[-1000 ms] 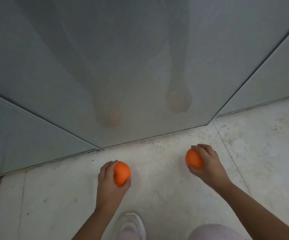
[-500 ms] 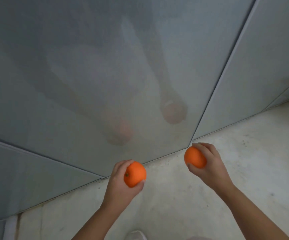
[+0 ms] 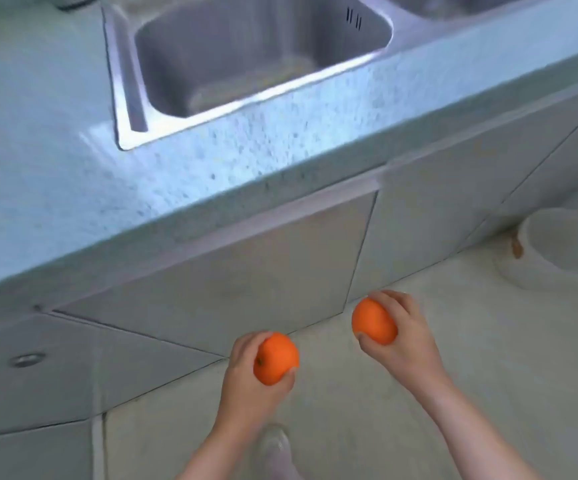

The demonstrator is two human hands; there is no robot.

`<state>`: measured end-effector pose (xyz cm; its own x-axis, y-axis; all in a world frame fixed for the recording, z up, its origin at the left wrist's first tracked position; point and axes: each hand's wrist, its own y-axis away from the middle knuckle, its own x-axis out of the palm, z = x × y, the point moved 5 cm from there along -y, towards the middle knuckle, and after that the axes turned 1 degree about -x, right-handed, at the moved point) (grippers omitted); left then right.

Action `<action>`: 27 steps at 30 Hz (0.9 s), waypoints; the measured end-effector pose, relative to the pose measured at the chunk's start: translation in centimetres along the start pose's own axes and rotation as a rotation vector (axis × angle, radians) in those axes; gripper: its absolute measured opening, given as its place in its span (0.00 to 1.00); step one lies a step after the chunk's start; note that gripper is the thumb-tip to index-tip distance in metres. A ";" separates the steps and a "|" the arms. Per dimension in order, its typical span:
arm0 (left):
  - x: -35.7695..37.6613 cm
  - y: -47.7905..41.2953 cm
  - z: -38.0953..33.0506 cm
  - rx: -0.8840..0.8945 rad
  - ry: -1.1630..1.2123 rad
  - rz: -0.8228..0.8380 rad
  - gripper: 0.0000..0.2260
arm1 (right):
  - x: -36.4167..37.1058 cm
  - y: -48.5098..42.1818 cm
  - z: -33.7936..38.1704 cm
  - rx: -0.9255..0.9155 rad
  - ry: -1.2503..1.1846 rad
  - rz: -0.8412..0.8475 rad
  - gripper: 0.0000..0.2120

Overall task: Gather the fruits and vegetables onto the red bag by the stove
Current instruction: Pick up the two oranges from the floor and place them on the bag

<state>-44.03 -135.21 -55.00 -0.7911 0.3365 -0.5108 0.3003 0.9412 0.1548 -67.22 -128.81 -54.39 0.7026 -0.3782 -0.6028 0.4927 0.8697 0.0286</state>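
My left hand point(image 3: 246, 379) has its fingers point(image 3: 242, 344) curled round an orange point(image 3: 275, 358), held low in front of the cabinet doors point(image 3: 246, 265) and over the floor point(image 3: 488, 358). My right hand point(image 3: 405, 341) grips a second orange point(image 3: 374, 322) the same way, thumb beneath, a little higher and to the right. The two fruits are near each other but apart. Above, the speckled counter point(image 3: 73, 168) holds a steel sink point(image 3: 124, 98). A shoe point(image 3: 273, 448) shows between my forearms, and a white tub point(image 3: 557, 251) stands on the floor at right.

Left fruit point(image 3: 277, 360) and right fruit point(image 3: 374, 322) bright orange; countertop point(image 3: 211, 174) speckled pale blue-grey; sink point(image 3: 123, 98) silver
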 end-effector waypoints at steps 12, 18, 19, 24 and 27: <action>-8.4 6.0 -17.0 0.101 0.124 -0.090 0.23 | -12.1 2.9 16.6 -0.088 -0.006 -0.071 0.28; -13.7 7.4 -21.9 0.107 0.224 -0.223 0.25 | -15.2 3.4 24.1 -0.156 -0.006 -0.112 0.28; -14.5 7.6 -22.5 0.112 0.225 -0.237 0.25 | -15.5 3.4 25.3 -0.172 -0.005 -0.121 0.28; -19.4 7.5 -25.3 0.206 0.184 -0.304 0.26 | -16.1 3.3 30.9 -0.238 -0.022 -0.123 0.28; -22.4 7.0 -26.7 0.276 0.145 -0.344 0.26 | -15.7 3.2 33.9 -0.279 -0.022 -0.131 0.28</action>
<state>-38.44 -135.34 -19.95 -0.9302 0.0260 -0.3662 0.1229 0.9620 -0.2438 -59.30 -130.87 -17.74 0.6551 -0.4967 -0.5693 0.4219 0.8656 -0.2696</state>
